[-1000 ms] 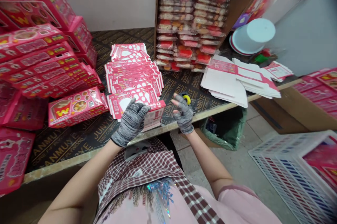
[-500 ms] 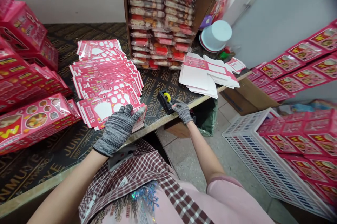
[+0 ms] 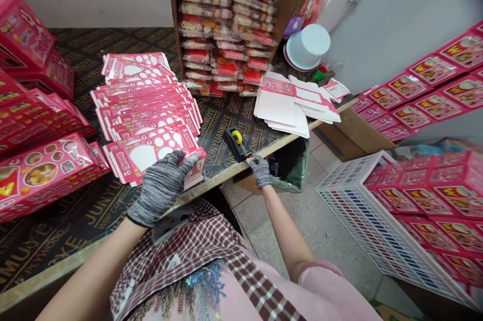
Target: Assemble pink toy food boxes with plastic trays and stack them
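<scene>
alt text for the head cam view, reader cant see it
A person's gloved left hand rests on a stack of pink-and-white cardboard box blanks on a dark plywood table, the gloved right hand beside a black tape dispenser. Pink boxes fill a white plastic crate.

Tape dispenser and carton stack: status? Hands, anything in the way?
Left hand gloved, on pink carton stack. Right hand gloved, beside tape dispenser, contact unclear. Only the dispenser between the hands.
</scene>
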Demonstrator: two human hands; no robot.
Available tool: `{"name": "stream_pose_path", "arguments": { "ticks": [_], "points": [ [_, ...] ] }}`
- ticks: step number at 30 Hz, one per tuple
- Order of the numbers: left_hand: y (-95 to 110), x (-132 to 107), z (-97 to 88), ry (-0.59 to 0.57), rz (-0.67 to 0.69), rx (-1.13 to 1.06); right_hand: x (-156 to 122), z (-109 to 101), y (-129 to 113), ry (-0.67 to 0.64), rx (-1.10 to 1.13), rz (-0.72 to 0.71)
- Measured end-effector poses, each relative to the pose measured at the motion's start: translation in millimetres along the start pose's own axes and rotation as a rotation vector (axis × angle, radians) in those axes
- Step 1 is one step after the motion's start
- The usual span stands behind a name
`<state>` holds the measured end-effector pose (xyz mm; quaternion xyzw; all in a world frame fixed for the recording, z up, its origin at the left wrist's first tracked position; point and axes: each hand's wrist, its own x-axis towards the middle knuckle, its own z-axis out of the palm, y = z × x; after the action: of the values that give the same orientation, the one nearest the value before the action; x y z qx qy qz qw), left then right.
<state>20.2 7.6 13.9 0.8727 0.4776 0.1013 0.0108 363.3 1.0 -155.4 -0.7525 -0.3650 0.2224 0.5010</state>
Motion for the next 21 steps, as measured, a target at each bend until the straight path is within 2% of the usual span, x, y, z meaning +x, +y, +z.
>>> {"name": "stream_pose_path", "arguments": {
  "ticks": [4, 7, 8, 10, 13, 15, 18, 21],
  "points": [
    [-8, -5, 16.3, 0.244, 0.029, -0.119, -10, 2, -8, 0.098, 0.026, -0.012],
    [-9, -8, 22.1, 0.387, 0.051, -0.130, -30, 3, -30, 0.129, 0.088, -0.016],
    [-8, -9, 22.6, 0.413, 0.040, -0.114, -39, 5, -42, 0.101, 0.123, -0.017],
    [-6, -10, 22.7, 0.433, 0.003, -0.087, -60, 9, -73, -0.073, 0.242, 0.004],
    [-2, -12, 22.7, 0.422, -0.016, -0.099, -93, 17, -130, -0.694, 0.599, 0.153],
    [-2, -15, 23.3, 0.444, -0.007, -0.130, -110, 23, -163, -0.953, 0.742, 0.225],
    [-3, -20, 23.1, 0.513, 0.046, -0.165, -120, 35, -187, -1.170, 0.861, 0.351],
    [-7, -23, 20.0, 0.525, 0.113, -0.173, -118, 44, -185, -1.264, 0.910, 0.486]
  ]
}}
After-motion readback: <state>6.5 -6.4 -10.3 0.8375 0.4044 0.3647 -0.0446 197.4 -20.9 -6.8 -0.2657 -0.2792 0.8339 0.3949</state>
